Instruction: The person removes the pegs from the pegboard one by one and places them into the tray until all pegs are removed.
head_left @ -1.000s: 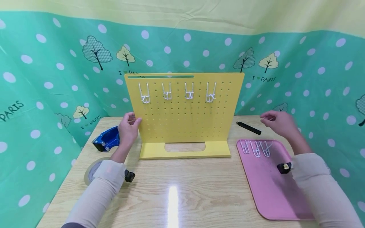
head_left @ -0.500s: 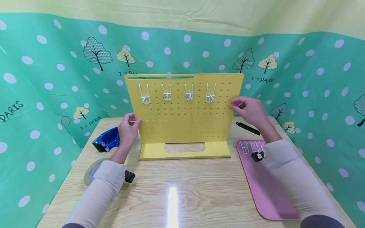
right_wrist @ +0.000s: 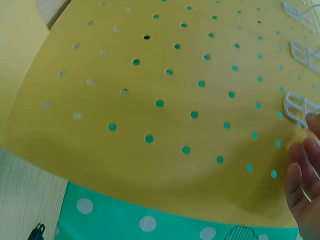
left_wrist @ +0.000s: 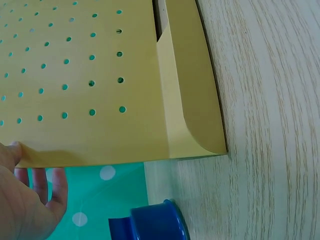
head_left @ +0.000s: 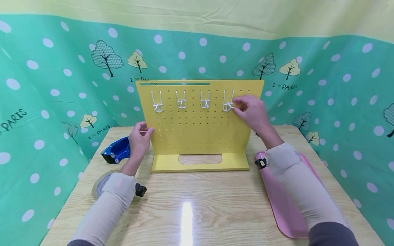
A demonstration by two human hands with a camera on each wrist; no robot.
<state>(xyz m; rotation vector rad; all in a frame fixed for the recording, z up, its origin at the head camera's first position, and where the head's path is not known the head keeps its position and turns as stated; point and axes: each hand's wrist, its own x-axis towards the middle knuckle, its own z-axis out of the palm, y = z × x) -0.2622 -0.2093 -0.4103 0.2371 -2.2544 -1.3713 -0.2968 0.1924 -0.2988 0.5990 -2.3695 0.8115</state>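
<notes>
A yellow pegboard [head_left: 197, 136] stands upright on its base in the head view. My left hand [head_left: 140, 140] holds its left edge, thumb on the front face and fingers [left_wrist: 59, 185] behind. A row of white wire hooks hangs near the top of the board. At the rightmost hook [head_left: 228, 102] is my right hand [head_left: 253, 112], with loosely bent fingers. In the right wrist view, a fingertip [right_wrist: 312, 120] meets the edge of that hook's frame; whether it is pinched cannot be made out.
A pink tray [head_left: 284, 212] lies at the right, partly under my right forearm; its white hooks are mostly hidden. At the left are a blue tape dispenser [head_left: 118, 150] and a roll of tape [head_left: 97, 186]. A black tool [right_wrist: 37, 232] lies behind my right arm.
My right hand has moved left from beyond the board, past its right edge, to the rightmost hook. The left hand and the board stay in place.
</notes>
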